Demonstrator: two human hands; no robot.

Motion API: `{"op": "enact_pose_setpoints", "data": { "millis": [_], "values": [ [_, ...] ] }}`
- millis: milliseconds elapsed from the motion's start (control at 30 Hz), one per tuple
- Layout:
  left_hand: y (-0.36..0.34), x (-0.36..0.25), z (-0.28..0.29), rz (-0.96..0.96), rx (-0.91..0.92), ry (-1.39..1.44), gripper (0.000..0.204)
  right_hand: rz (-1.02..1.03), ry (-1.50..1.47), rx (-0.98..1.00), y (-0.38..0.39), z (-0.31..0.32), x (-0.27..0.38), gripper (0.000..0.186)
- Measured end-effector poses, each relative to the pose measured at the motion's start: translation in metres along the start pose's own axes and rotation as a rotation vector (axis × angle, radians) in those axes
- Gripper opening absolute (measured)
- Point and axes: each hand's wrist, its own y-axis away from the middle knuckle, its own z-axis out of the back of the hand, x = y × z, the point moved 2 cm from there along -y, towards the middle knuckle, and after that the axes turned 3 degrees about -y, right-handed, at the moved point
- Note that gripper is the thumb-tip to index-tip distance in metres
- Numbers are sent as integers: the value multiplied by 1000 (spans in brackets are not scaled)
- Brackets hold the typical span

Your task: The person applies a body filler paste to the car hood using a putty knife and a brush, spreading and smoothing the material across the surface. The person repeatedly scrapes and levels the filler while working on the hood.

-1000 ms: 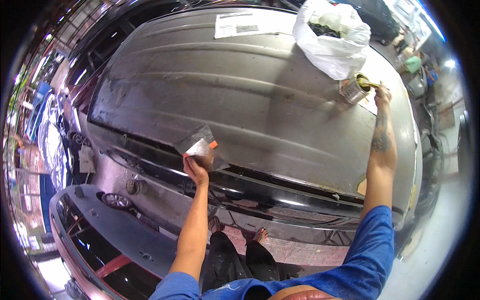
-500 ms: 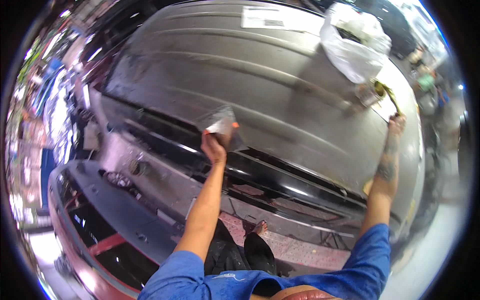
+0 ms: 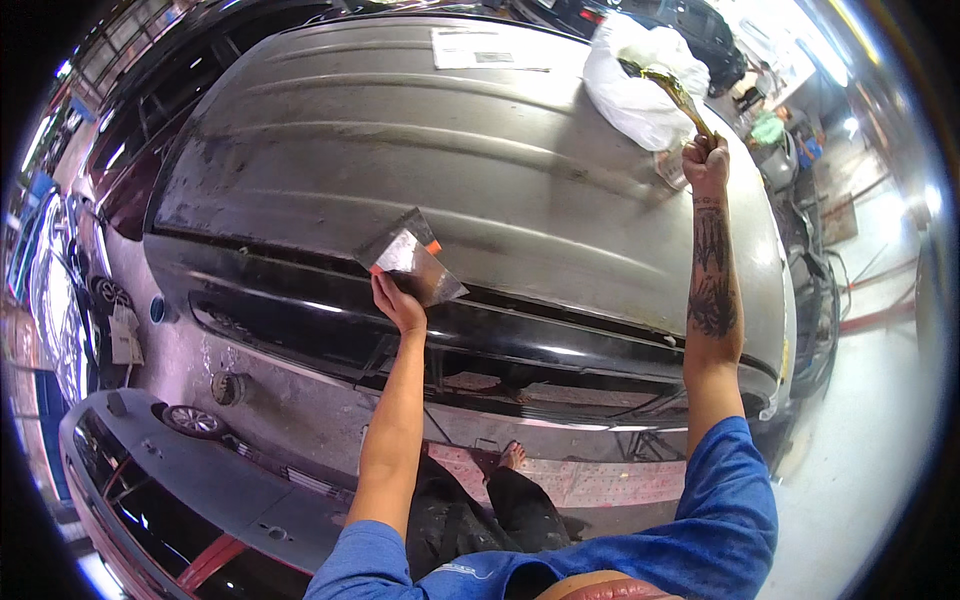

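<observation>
My left hand (image 3: 400, 304) grips the near edge of a flat, shiny grey plate (image 3: 418, 268) with orange bits at its edges. The plate is held over the near edge of a bare grey, ribbed car roof (image 3: 330, 165). My right hand (image 3: 706, 162) is closed on the near end of a long stick (image 3: 682, 98) coated in glossy yellow-green stuff. Its far end reaches over the mouth of a white plastic bag (image 3: 622, 108) on the roof; dark stuff shows there. A small clear or metallic container (image 3: 668, 170) stands beside the bag, partly hidden by my right hand.
A white printed sheet (image 3: 490, 48) lies on the far part of the roof. Below me is a pink-red plank (image 3: 590, 484) with a bare foot on it. Another car, its top grey (image 3: 220, 465), stands at the lower left. More cars and a person stand farther off.
My right hand has moved up and away from me, carrying the stick from beside the container to over the bag. The plate in my left hand has turned, and the view has shifted.
</observation>
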Motion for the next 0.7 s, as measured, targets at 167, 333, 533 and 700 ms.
{"op": "enact_pose_setpoints", "data": {
  "millis": [167,333,533,700],
  "values": [
    [-158,-10,77,-89,-106,7,46,-185,-60,199,35,-118,-122,28],
    [-318,-14,154,-232,-95,-167,39,-469,-260,351,77,-253,-276,23],
    [-389,6,212,-187,46,-153,33,-585,-220,411,100,-407,-462,22],
    [-392,15,209,-199,31,-231,31,-610,-100,511,115,-502,-593,23]
  ]
}}
